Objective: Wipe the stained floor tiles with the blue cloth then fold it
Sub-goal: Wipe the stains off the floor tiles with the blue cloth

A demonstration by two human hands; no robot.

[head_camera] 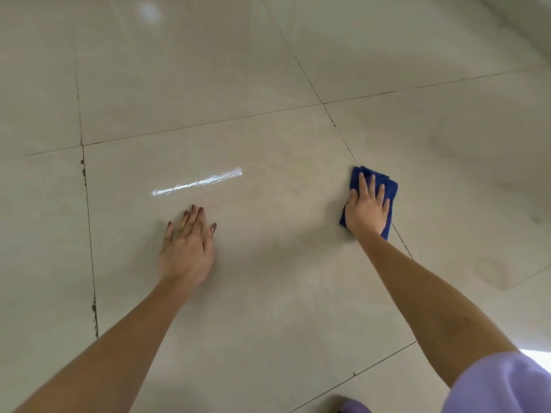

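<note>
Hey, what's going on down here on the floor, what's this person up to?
A person is leaning over a tiled floor and wiping it. The right hand presses flat, fingers straight, on a folded blue cloth that sits across a grout line. The left hand is spread on the bare tile and holds nothing. Faint stains show on the tile to the right of the cloth.

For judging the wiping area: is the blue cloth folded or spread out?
Folded: the cloth is a small pad with layered far edges, under the right hand.
</note>
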